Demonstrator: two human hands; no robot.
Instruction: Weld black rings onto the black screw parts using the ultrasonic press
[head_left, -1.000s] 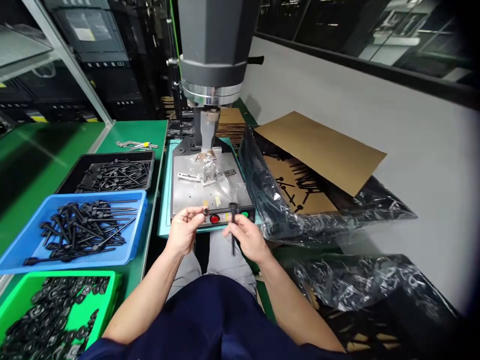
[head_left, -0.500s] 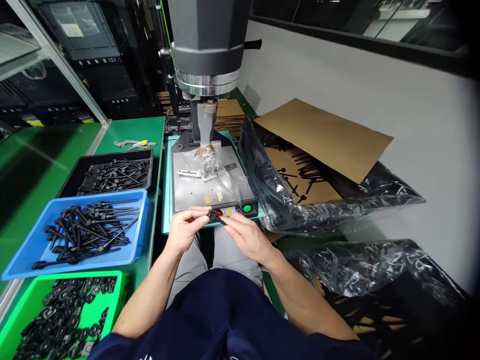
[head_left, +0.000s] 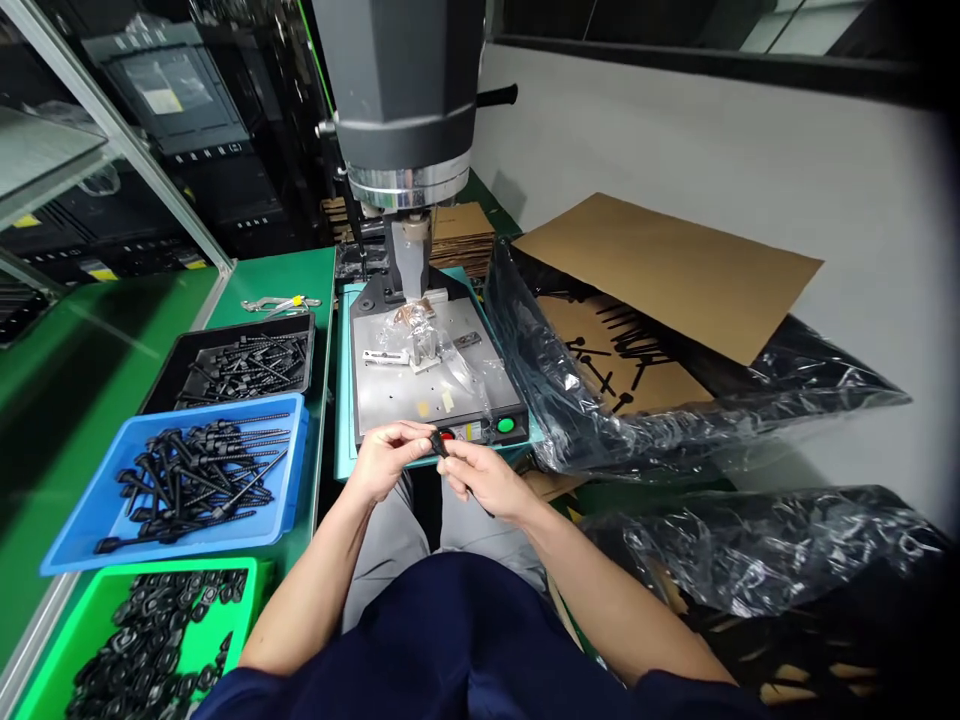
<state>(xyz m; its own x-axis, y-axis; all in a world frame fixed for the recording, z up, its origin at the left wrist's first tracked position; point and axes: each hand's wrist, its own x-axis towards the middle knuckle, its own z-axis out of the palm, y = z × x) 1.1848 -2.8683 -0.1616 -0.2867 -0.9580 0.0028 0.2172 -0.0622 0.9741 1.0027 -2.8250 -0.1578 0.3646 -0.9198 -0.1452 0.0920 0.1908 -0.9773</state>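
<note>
In front of the machine's base, my two hands meet over a small black part [head_left: 438, 444] that looks like a thick-headed cable tie. The thumb and fingers of my left hand [head_left: 391, 460] pinch its head end. My right hand [head_left: 484, 478] is closed around its lower length, with a thin dark end showing below the fingers. Much of the part is hidden by my fingers. Just beyond my hands stands a press-like machine [head_left: 409, 100]; clear plastic film [head_left: 424, 325] hangs about its fixture, and a green button [head_left: 506, 425] is at its front.
At left, a blue tray [head_left: 67, 545] and a black tray [head_left: 169, 370] hold ribbed black parts; a green bin [head_left: 199, 635] holds small black pieces. Pliers [head_left: 277, 303] lie behind. At right, black plastic sheeting [head_left: 555, 380] surrounds parts on cardboard, under a cardboard sheet [head_left: 667, 265].
The black part has turned more upright between my fingers. My right hand has curled its fingers and moved in closer beneath the head. The whole view has shifted slightly.
</note>
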